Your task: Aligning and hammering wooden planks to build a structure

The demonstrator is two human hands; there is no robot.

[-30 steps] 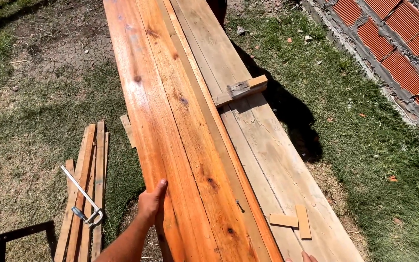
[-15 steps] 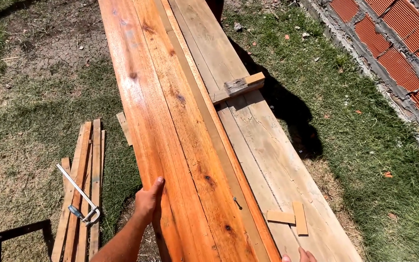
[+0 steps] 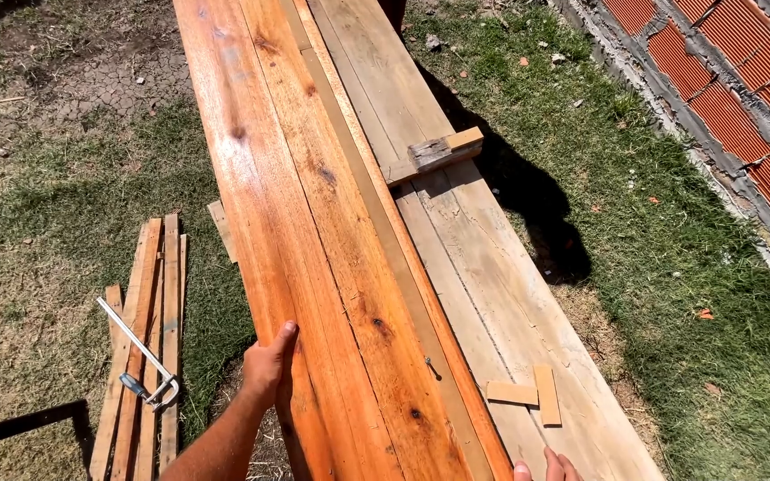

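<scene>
Here, head view: the left hand [image 3: 269, 367] grips the left edge of the orange plank [image 3: 314, 232], which lies lengthwise on a pale bench [image 3: 492, 294]. Right hand [image 3: 547, 467]: only fingertips show at the bottom edge, grip indeterminable. A clamp [image 3: 140, 354] rests on slats [image 3: 149, 338] on the grass.

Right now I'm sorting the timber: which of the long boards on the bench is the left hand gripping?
The glossy orange-red board on the bench's left side. The left hand clasps its outer edge. The pale grey weathered boards to its right are dull and untouched by that hand.
</scene>
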